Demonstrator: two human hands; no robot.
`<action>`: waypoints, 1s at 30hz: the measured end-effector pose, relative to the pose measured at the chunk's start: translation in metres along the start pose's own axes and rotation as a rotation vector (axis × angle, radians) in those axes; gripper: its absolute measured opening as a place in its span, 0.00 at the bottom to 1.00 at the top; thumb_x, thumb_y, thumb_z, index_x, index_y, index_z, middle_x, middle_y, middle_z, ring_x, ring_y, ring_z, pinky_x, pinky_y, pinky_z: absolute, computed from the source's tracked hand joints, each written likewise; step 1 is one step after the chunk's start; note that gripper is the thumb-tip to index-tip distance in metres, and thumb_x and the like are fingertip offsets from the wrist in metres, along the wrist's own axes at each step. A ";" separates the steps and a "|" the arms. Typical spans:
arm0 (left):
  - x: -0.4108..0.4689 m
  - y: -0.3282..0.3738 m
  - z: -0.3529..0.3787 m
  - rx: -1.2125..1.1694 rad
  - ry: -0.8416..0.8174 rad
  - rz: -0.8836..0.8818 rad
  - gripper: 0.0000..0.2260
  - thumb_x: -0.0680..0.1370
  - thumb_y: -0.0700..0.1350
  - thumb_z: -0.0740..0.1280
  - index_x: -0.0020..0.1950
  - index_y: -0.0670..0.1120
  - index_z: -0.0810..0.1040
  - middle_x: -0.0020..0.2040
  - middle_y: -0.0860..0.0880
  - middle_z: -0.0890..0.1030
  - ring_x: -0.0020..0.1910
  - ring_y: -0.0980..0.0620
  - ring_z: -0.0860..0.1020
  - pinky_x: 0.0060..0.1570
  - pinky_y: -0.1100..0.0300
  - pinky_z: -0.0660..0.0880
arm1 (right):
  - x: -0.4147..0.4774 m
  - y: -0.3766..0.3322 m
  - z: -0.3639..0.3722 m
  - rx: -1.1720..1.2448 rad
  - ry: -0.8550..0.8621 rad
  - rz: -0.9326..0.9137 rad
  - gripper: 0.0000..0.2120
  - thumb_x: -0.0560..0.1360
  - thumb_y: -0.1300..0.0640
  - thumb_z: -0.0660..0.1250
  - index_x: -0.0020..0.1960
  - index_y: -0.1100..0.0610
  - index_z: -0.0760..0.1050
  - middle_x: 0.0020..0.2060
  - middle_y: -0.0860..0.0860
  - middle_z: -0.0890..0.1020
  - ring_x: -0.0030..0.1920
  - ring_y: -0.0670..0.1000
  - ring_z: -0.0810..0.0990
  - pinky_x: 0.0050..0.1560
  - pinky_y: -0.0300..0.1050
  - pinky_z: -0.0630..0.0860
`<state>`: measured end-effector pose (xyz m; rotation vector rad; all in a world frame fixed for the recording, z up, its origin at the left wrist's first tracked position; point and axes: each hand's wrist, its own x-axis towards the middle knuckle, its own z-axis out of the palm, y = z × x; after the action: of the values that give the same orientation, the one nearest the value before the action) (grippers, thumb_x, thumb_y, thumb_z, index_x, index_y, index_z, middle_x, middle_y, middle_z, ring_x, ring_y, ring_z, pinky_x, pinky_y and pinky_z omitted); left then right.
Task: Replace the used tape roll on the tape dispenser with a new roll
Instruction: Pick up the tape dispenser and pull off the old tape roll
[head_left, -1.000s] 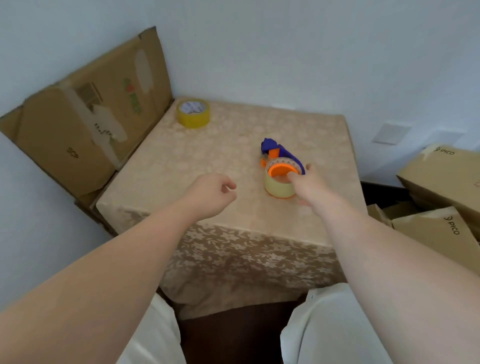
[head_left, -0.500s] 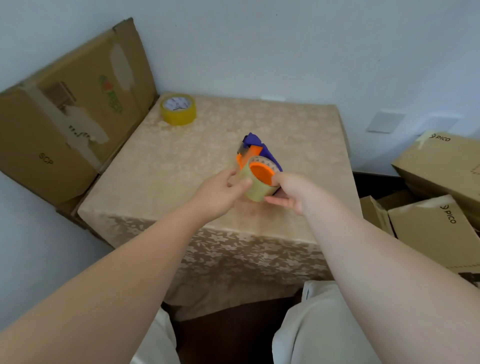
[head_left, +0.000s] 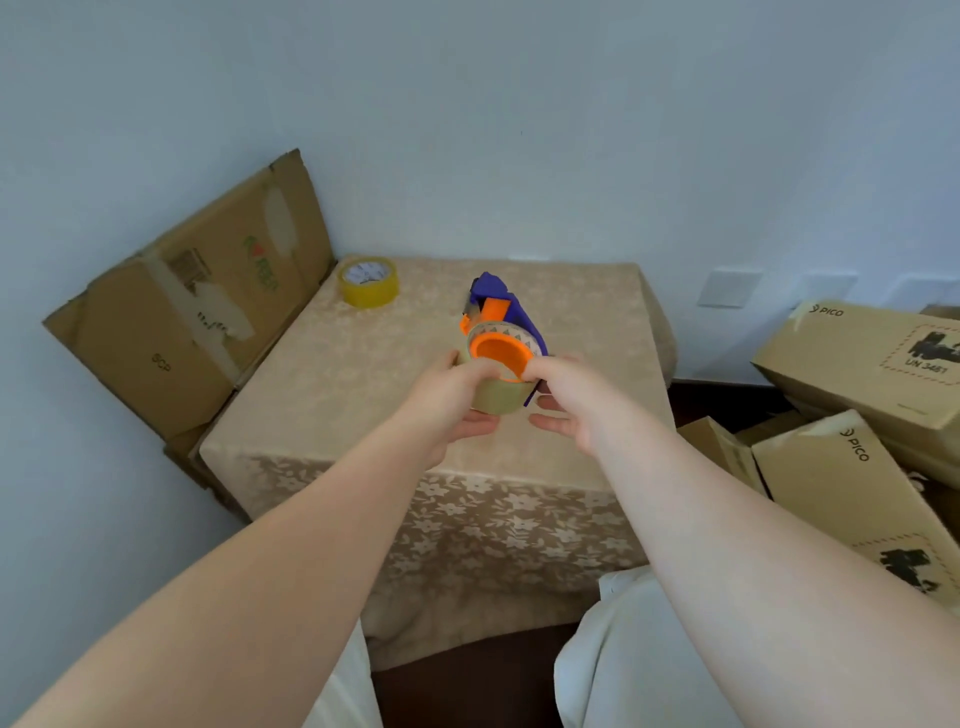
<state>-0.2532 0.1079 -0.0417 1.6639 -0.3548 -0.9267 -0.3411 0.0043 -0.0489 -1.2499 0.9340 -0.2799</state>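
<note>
A purple and orange tape dispenser (head_left: 511, 312) is held up above the table, its orange hub facing me. On the hub sits a thin, pale used tape roll (head_left: 501, 397). My left hand (head_left: 452, 397) grips the roll from the left, thumb on its top rim. My right hand (head_left: 569, 400) holds the dispenser from the right, thumb on the hub's edge and fingers under it. A new yellow tape roll (head_left: 368, 283) lies flat at the table's far left corner, apart from both hands.
The small table (head_left: 363, 395) wears a beige floral cloth and stands in a room corner. A flattened cardboard box (head_left: 182, 317) leans on the wall at its left. Stacked cardboard boxes (head_left: 857, 395) fill the floor on the right. My knees show below.
The dispenser has come off the table and now hangs higher. My left hand, free a second ago, has closed on the used roll. My right hand has shifted its grip.
</note>
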 end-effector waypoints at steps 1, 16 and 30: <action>-0.005 0.002 0.001 -0.026 0.012 0.008 0.18 0.73 0.46 0.65 0.63 0.46 0.71 0.51 0.45 0.77 0.51 0.38 0.80 0.52 0.49 0.80 | -0.005 -0.002 -0.002 0.004 0.004 -0.017 0.12 0.72 0.60 0.65 0.54 0.54 0.69 0.48 0.52 0.73 0.52 0.53 0.72 0.55 0.51 0.77; -0.071 0.028 0.033 -0.045 -0.011 0.045 0.14 0.73 0.42 0.59 0.58 0.44 0.73 0.47 0.44 0.75 0.40 0.39 0.78 0.51 0.46 0.77 | -0.078 -0.018 -0.061 0.220 -0.120 -0.084 0.11 0.71 0.53 0.69 0.52 0.55 0.76 0.48 0.54 0.78 0.49 0.54 0.79 0.52 0.52 0.80; -0.102 0.041 0.066 0.258 0.033 0.154 0.24 0.72 0.55 0.69 0.65 0.53 0.66 0.58 0.51 0.72 0.56 0.48 0.72 0.53 0.47 0.77 | -0.102 -0.023 -0.090 0.240 -0.141 -0.058 0.05 0.72 0.56 0.67 0.46 0.54 0.73 0.45 0.53 0.76 0.51 0.56 0.79 0.56 0.53 0.78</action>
<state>-0.3570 0.1177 0.0325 1.8550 -0.5920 -0.7622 -0.4632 0.0009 0.0162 -1.0621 0.7213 -0.3351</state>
